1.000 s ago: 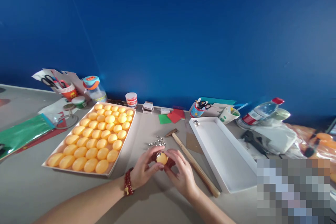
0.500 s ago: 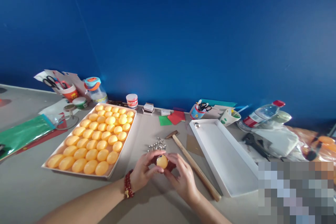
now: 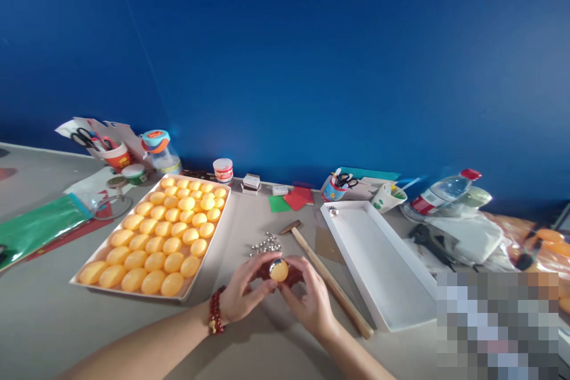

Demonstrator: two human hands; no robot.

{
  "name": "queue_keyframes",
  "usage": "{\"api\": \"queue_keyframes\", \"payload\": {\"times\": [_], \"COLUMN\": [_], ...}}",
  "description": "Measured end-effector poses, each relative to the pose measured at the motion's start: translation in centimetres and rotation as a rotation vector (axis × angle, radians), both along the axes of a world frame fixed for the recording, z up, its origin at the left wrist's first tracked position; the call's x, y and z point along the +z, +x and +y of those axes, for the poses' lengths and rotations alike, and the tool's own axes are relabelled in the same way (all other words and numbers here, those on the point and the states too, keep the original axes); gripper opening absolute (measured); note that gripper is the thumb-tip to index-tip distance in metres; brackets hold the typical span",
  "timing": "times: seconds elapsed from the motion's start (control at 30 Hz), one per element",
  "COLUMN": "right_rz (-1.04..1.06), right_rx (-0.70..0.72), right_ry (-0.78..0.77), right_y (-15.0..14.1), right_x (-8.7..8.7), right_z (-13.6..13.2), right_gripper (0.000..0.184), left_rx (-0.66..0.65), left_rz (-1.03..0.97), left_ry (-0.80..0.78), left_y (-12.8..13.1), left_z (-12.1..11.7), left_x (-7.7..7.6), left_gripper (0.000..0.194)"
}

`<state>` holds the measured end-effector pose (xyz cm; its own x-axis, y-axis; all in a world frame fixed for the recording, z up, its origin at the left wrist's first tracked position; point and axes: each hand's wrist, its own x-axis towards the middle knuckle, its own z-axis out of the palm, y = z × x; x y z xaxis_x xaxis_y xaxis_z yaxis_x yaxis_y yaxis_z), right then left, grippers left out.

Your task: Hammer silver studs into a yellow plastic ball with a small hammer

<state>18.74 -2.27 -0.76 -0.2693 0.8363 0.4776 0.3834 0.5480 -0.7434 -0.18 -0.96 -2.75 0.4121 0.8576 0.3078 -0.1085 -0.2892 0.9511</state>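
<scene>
Between my two hands is a small yellow-orange ball (image 3: 279, 272) with a shiny silver patch along its upper left side. The fingertips of my left hand (image 3: 247, 286) close on its left side, and a beaded bracelet circles that wrist. My right hand (image 3: 307, 294) pinches the ball from the right. Just beyond the hands lies a loose pile of small shiny metal pieces (image 3: 267, 243). A wooden-handled hammer (image 3: 329, 279) rests on the table to the right of my right hand.
On the left stands a shallow box (image 3: 189, 291) filled with orange ping-pong balls (image 3: 155, 261). A long white tray (image 3: 392, 285) lies at right, with small metal pieces in its far corner. Red paper (image 3: 298, 198), a pen cup (image 3: 333, 189) and a plastic bottle (image 3: 445, 193) line the wall.
The ball has turned between my fingers and shifted slightly right; more of its silver patch shows. Both hands keep their hold, and the things on the table have not moved.
</scene>
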Motion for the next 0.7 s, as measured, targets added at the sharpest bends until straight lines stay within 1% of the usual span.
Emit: {"api": "queue_keyframes", "payload": {"times": [0.1,0.2,0.27,0.33,0.4,0.53,0.7], "right_rz": [-0.054,-0.117,-0.11,-0.093,-0.089,-0.122,-0.163], "right_rx": [-0.024,-0.024,-0.021,-0.014,-0.009,-0.014,0.005], "right_ry": [0.089,0.128,0.104,0.085,0.085,0.134,0.171], "right_y": [0.0,0.1,0.1,0.1,0.1,0.2,0.3], "right_x": [0.1,0.4,0.6,0.7,0.7,0.6,0.7], "right_z": [0.0,-0.1,-0.1,-0.1,0.0,0.1,0.2], "right_gripper": [0.036,0.032,0.031,0.031,0.031,0.034,0.041], "left_rx": [-0.056,-0.047,-0.052,-0.086,-0.125,-0.127,-0.14], "left_rz": [-0.073,-0.109,-0.17,-0.255,-0.296,-0.308,-0.317], "left_ry": [-0.029,-0.089,-0.156,-0.216,-0.265,-0.322,-0.326], "left_y": [0.2,0.4,0.6,0.8,0.8,0.7,0.5], "left_z": [0.1,0.2,0.1,0.1,0.2,0.5,0.5], "left_x": [-0.4,-0.4,0.0,0.6,1.1,1.6,1.3], "left_gripper": [0.052,0.048,0.048,0.042,0.038,0.038,0.04]}}
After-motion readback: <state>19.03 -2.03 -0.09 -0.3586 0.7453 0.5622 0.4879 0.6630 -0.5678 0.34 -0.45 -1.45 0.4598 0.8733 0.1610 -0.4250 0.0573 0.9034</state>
